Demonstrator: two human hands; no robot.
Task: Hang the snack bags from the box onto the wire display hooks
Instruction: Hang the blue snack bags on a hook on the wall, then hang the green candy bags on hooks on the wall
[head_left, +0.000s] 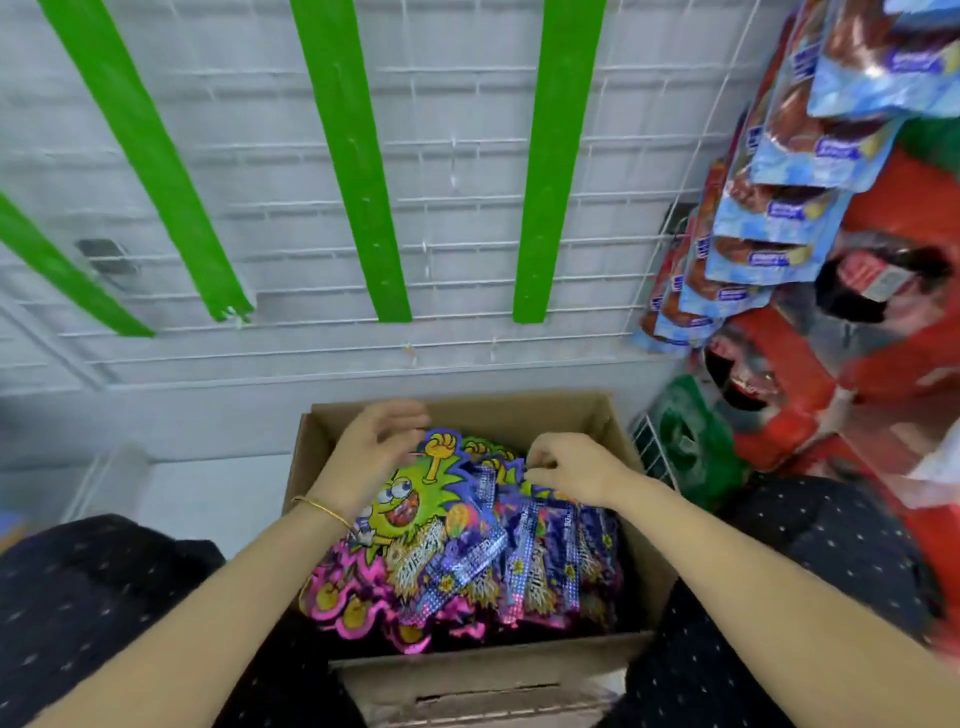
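Note:
An open cardboard box (608, 415) sits between my knees, filled with several purple and pink snack bags (498, 561) printed with a green cartoon figure. My left hand (369, 447) hovers over the left side of the pile with fingers loosely curved, touching the top edge of the uppermost bag (415, 499). My right hand (571, 467) is over the right side, fingertips pinching the top of a bag. The white wire display grid (457, 244) rises behind the box; no hooks on it are plainly visible in front of me.
Green vertical strips (353, 156) run down the wall behind the grid. At the right hang several blue snack bags (779, 208) and red packages (883, 338). A green package (691, 441) sits low beside the box. My dark dotted trouser legs (78, 597) flank the box.

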